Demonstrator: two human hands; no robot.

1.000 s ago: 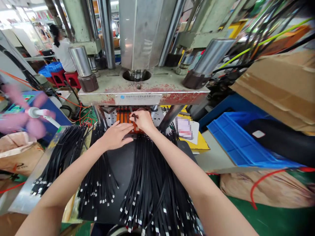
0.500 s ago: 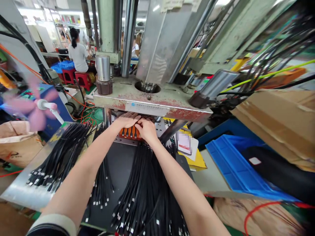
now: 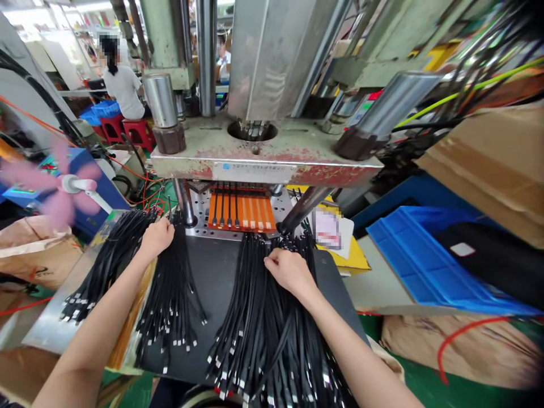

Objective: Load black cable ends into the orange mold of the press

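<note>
My left hand (image 3: pixel 158 237) is closed at the upper ends of a bundle of black flat cables (image 3: pixel 168 300); what its fingers hold is hidden. Over the larger black cable pile (image 3: pixel 259 317), my right hand (image 3: pixel 291 271) has its fingertips pinched on cables near their upper ends. An orange fixture (image 3: pixel 260 211) sits under the press plate, with several black cables (image 3: pixel 226 207) lying in its left slots; bare pale slots show on its right. White-looking connector ends hang toward me from the piles.
The press plate (image 3: pixel 263 164) and its steel posts (image 3: pixel 183 204) frame the fixture. Another cable bundle (image 3: pixel 102 266) lies far left, near a pink fan (image 3: pixel 63 181). On the right are a yellow folder (image 3: pixel 357 258), a blue tray (image 3: pixel 399 249) and cardboard (image 3: pixel 488 164). A person sits behind.
Both hands have left the orange fixture, uncovering its cables and bare slots. My left hand moved left to a cable bundle; my right hand came back to the large pile. The view shifted slightly.
</note>
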